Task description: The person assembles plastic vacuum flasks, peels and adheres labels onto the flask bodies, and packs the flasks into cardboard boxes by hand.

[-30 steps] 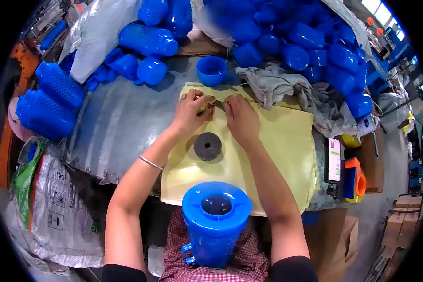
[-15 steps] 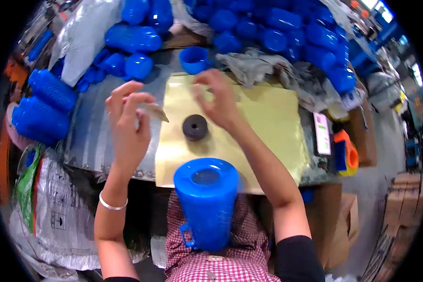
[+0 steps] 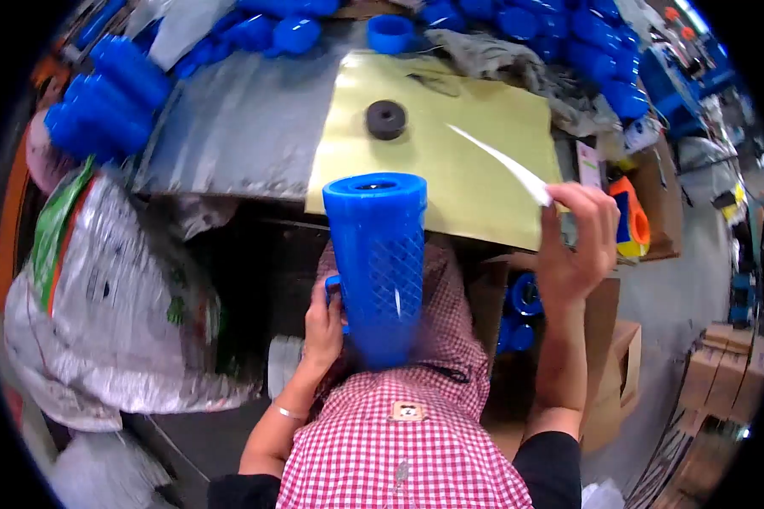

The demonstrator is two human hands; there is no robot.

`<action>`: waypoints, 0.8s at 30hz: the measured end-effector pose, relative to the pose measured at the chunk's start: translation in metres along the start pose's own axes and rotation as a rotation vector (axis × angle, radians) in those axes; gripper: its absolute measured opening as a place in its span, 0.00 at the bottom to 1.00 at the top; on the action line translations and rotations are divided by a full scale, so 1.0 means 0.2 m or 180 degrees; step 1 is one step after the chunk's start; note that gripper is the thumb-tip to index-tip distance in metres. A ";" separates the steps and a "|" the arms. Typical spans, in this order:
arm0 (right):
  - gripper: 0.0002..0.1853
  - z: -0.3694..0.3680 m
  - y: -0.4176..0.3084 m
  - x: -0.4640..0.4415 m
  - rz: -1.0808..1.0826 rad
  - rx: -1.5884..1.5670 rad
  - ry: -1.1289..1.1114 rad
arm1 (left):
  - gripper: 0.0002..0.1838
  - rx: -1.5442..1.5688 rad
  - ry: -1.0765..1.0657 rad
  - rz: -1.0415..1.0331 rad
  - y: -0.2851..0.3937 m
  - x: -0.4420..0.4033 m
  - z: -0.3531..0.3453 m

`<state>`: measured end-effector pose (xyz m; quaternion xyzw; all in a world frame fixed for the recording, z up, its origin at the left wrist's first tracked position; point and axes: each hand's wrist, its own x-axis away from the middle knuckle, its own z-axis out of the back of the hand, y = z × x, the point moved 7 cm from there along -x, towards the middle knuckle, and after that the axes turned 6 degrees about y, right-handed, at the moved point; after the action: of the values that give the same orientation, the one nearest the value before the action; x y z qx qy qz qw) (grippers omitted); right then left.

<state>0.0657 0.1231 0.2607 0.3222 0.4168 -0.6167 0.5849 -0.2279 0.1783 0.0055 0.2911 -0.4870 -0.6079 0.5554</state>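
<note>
A blue plastic jug (image 3: 373, 254) with a small side handle and a diamond-patterned wall stands nearly upright on the lap, its round top opening facing up. My left hand (image 3: 321, 329) is closed at the jug's handle, some fingers hidden behind it. Out to the right, my right hand (image 3: 581, 237) pinches the end of a thin white strip (image 3: 505, 161), which slants up and left over the yellow sheet (image 3: 450, 195). On that sheet sits a dark round disc (image 3: 386, 120) with a central hole.
Behind the sheet are a blue cup (image 3: 390, 34) and a grey cloth (image 3: 492, 59). Blue containers (image 3: 115, 102) are stacked at the left table edge. An orange tape dispenser (image 3: 628, 212) is at the right, above a cardboard box (image 3: 598, 348) and blue parts. A plastic sack (image 3: 119, 297) stands lower left.
My left hand has dropped from above the table to the jug's handle. My right hand has swung right and now holds the white strip. The view has tilted downward.
</note>
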 end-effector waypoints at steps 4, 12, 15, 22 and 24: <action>0.08 -0.03 0.07 0.21 -0.1282 -0.1133 -0.0228 | 0.15 -0.0664 0.0373 -0.0659 -0.06 0.01 0.14; 0.08 -0.20 -0.27 0.37 -0.1597 -0.2570 -0.1440 | 0.21 -0.0452 0.0871 -0.1583 0.29 -0.01 0.35; 0.09 -0.30 -0.38 0.44 -0.1921 -0.3248 -0.2077 | 0.29 0.0667 0.0115 -0.1665 0.48 -0.06 0.35; 0.07 -0.49 -0.35 0.70 -0.3754 -0.3215 -0.2171 | 0.14 -0.0168 0.0242 -0.1426 0.60 -0.10 0.31; 0.07 -0.51 -0.34 0.69 -0.3810 -0.3198 -0.2089 | 0.13 -0.0243 0.0249 -0.1486 0.60 -0.11 0.30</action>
<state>-0.0266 0.1504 0.1029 -0.4463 0.5507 -0.6261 0.3248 -0.2293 0.2272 0.1329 0.3979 -0.3613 -0.7261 0.4289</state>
